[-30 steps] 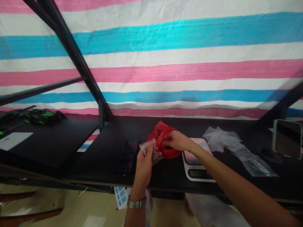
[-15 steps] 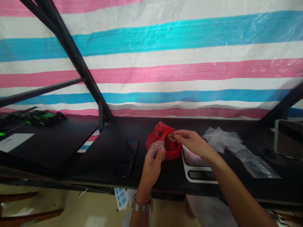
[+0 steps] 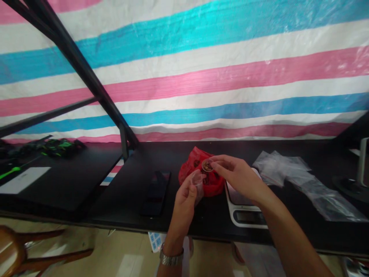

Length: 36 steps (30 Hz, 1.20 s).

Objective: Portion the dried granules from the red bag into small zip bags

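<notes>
My left hand (image 3: pixel 186 194) is closed on a small clear plastic bag (image 3: pixel 197 185), its mouth held apart toward the right. Pinched in my right hand (image 3: pixel 232 171) is a small round clear cup (image 3: pixel 207 165) with brown pieces in it. The cup is just above the bag's mouth, over a red plastic bag (image 3: pixel 188 169). That red bag lies open on the black table, and more brown pieces show inside. Under my right forearm a white digital scale (image 3: pixel 234 213) is partly hidden.
A dark phone (image 3: pixel 157 192) lies left of the red bag. Several clear plastic bags (image 3: pixel 291 169) are spread at the right, near a device on a stand (image 3: pixel 363 165). A black metal frame (image 3: pixel 95 88) rises at the left, before a striped sheet (image 3: pixel 201 84).
My right hand has lifted the cup slightly out of the red bag and tilted it into view. The left hand's clear bag now stands more upright and open. The view has shifted slightly.
</notes>
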{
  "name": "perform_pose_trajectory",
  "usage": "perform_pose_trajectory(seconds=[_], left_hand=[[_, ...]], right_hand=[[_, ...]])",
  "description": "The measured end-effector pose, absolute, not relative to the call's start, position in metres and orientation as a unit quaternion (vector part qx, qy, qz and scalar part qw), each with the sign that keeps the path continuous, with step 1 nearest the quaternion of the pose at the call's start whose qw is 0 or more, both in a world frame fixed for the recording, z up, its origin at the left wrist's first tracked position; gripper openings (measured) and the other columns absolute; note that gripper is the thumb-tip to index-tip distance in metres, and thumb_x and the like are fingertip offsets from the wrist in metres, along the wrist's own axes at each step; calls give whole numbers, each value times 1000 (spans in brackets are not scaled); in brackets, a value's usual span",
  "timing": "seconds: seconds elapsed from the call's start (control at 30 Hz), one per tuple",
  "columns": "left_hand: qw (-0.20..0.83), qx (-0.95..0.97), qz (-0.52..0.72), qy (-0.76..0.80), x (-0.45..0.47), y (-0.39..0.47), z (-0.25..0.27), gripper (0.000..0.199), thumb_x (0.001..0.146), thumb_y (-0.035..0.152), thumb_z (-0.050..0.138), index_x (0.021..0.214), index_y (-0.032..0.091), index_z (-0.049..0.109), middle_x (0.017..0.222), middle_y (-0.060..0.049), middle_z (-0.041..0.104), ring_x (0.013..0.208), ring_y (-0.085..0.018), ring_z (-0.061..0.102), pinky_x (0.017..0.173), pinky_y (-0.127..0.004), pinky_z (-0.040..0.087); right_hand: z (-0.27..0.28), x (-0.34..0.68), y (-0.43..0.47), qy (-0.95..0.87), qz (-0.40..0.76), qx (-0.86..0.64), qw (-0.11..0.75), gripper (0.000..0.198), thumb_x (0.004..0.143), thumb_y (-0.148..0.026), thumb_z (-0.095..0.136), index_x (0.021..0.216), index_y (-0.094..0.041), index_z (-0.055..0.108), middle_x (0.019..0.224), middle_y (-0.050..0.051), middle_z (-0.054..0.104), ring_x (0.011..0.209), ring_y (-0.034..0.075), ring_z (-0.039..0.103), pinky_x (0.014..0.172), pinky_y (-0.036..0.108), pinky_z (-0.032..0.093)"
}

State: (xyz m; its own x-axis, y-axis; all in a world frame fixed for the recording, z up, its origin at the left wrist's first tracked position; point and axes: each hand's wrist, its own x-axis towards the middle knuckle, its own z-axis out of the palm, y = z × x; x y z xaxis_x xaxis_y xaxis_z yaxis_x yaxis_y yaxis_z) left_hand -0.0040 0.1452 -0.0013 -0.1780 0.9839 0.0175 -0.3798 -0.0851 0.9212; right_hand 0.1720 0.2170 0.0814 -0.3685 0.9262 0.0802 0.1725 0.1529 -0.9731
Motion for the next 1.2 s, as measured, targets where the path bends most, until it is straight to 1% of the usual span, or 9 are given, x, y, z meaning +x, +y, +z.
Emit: perform_pose_trajectory(seconds=[0.13, 0.3, 0.5, 0.63, 0.77, 0.87, 0.97, 1.1, 1.2], left_hand=[[522, 343, 663, 412, 0, 147, 4, 68, 74, 64, 90, 125, 20, 80, 130, -17, 79, 124, -31, 74, 112, -42, 55], [524, 329, 673, 405, 4, 149, 6, 69, 68, 60, 96, 124, 22, 79, 130, -16, 79, 121, -32, 76, 106, -41, 59], [519, 319, 674, 418, 6, 149, 3, 71, 70, 59, 95, 129, 24, 77, 132, -15, 78, 120, -31, 76, 104, -41, 60], [521, 331, 668, 416, 4, 148, 3, 67, 68, 63, 95, 120, 23, 80, 118, -13, 83, 107, -27, 79, 101, -38, 61], [527, 338, 657, 420, 1, 147, 4, 67, 66, 67, 94, 113, 21, 81, 110, -12, 84, 98, -25, 79, 96, -37, 62], [521, 335, 662, 422, -4, 145, 3, 71, 67, 69, 92, 119, 21, 80, 115, -14, 83, 101, -25, 78, 91, -34, 62], [514, 319, 680, 415, -10, 143, 1, 74, 72, 72, 88, 126, 22, 78, 120, -16, 82, 100, -23, 78, 85, -30, 62], [524, 325, 669, 414, -16, 141, -3, 68, 77, 70, 85, 125, 22, 79, 120, -16, 81, 92, -19, 77, 81, -28, 61], [536, 332, 654, 418, -17, 140, -6, 66, 80, 67, 84, 126, 21, 78, 119, -16, 81, 86, -18, 76, 79, -27, 61]], right_hand=[[92, 168, 215, -690, 494, -389, 360, 29, 94, -38, 68, 116, -22, 79, 114, 8, 83, 102, 23, 78, 92, 36, 62], [90, 163, 207, -729, 420, -412, 351, 25, 88, -35, 74, 110, -24, 82, 105, 5, 83, 78, 18, 70, 78, 32, 59], [89, 158, 197, -769, 327, -406, 370, 42, 86, -19, 74, 126, -31, 78, 112, 3, 80, 95, 21, 72, 95, 37, 57], [91, 160, 195, -784, 303, -395, 370, 44, 87, -13, 71, 126, -32, 77, 113, 3, 80, 98, 21, 72, 101, 38, 56], [93, 161, 196, -786, 307, -387, 371, 40, 88, -19, 72, 126, -32, 77, 113, 4, 80, 97, 21, 73, 97, 38, 58], [93, 168, 200, -766, 281, -406, 410, 33, 90, -29, 73, 123, -29, 77, 111, 5, 80, 92, 22, 72, 89, 36, 59], [90, 181, 211, -730, 218, -480, 434, 24, 92, -40, 75, 110, -25, 78, 102, 6, 80, 83, 22, 69, 80, 35, 56], [74, 184, 225, -759, 186, -524, 339, 6, 94, -29, 73, 94, -25, 77, 101, 5, 81, 89, 24, 69, 85, 37, 52], [61, 168, 227, -811, 160, -503, 254, 10, 92, -16, 72, 95, -23, 78, 108, 6, 81, 104, 27, 66, 95, 39, 48]])
